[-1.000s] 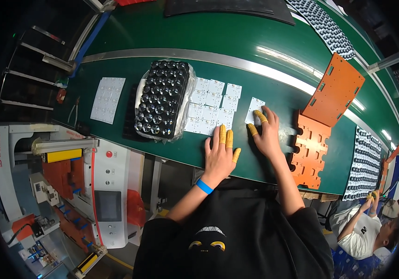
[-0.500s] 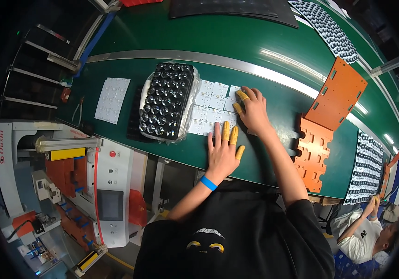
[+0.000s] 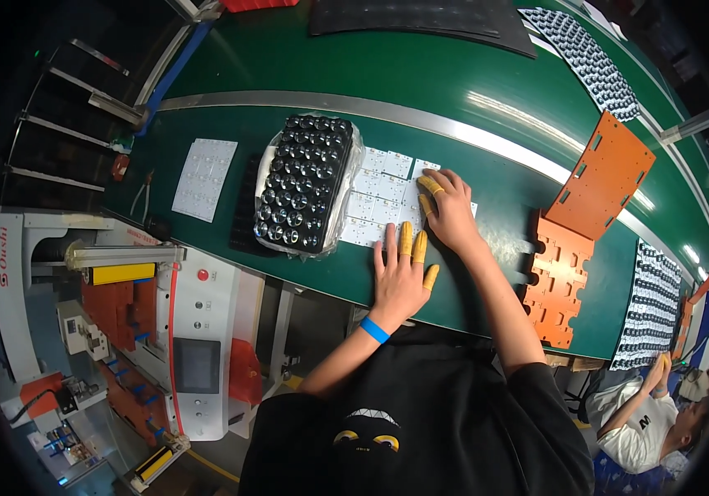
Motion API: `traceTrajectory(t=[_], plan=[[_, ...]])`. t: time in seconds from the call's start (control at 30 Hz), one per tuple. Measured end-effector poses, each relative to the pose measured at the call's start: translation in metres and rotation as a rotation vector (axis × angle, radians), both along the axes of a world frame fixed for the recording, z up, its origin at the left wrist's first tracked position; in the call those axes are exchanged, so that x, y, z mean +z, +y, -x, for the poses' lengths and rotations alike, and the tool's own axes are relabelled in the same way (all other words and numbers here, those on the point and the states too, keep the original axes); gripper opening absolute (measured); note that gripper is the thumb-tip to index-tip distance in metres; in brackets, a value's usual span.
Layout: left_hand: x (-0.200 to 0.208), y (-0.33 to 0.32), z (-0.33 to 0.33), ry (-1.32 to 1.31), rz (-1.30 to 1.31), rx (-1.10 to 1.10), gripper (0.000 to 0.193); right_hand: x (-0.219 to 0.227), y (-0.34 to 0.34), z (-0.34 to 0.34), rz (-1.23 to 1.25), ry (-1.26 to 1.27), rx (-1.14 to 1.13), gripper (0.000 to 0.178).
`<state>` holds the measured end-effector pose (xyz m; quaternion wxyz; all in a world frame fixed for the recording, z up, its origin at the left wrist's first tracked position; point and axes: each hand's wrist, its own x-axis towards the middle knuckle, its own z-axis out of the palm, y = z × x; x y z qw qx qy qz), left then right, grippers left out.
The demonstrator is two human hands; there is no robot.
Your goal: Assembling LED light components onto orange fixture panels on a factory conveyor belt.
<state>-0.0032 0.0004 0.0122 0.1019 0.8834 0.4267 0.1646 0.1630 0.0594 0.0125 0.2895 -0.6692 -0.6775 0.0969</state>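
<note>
White circuit boards (image 3: 386,187) lie flat in a joined block on the green table, with a narrow green gap near their upper right. My left hand (image 3: 402,277) is open at the block's near edge, fingertips on or just beside the boards. Yellow finger cots cover several of its fingers. Over the block's right part rests my right hand (image 3: 454,217), fingers apart and slightly bent, two of them in yellow cots. It hides some of the boards beneath it. Left of the block sits a black tray of shiny round lenses (image 3: 305,183), partly wrapped in clear plastic.
Another white board sheet (image 3: 205,179) lies farther left, near pliers (image 3: 141,198). Orange fixture plates (image 3: 559,281) stand to the right, beyond them populated boards (image 3: 652,306). A machine with a screen (image 3: 197,364) is at lower left. A co-worker (image 3: 640,422) sits at lower right.
My right hand has shifted slightly toward me, showing more of the upper right board. My left hand stays by the near edge. The whole view has shifted a little.
</note>
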Motion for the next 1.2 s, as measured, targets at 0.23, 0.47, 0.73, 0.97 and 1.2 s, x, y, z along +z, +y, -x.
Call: traceTrajectory(t=[0.23,0.47,0.73,0.97,1.2], plan=[[0.001,-0.001,0.001,0.008,0.01,-0.001,0.062,-0.006,0.005,0.006,-0.055,0.016,-0.003,0.038],[0.0,-0.002,0.0,0.008,-0.007,0.0,0.062,-0.003,0.003,0.011,-0.022,0.015,-0.041,0.039],[0.003,-0.003,-0.001,-0.013,-0.008,-0.025,0.055,0.004,-0.023,-0.028,-0.054,0.034,-0.231,0.041],[-0.005,-0.026,-0.017,-0.158,-0.117,-0.139,0.035,0.011,-0.08,-0.048,0.16,0.101,-0.191,0.037],[-0.005,-0.022,-0.017,-0.248,-0.014,-0.152,0.035,0.033,-0.097,-0.047,0.358,0.521,-0.217,0.027]])
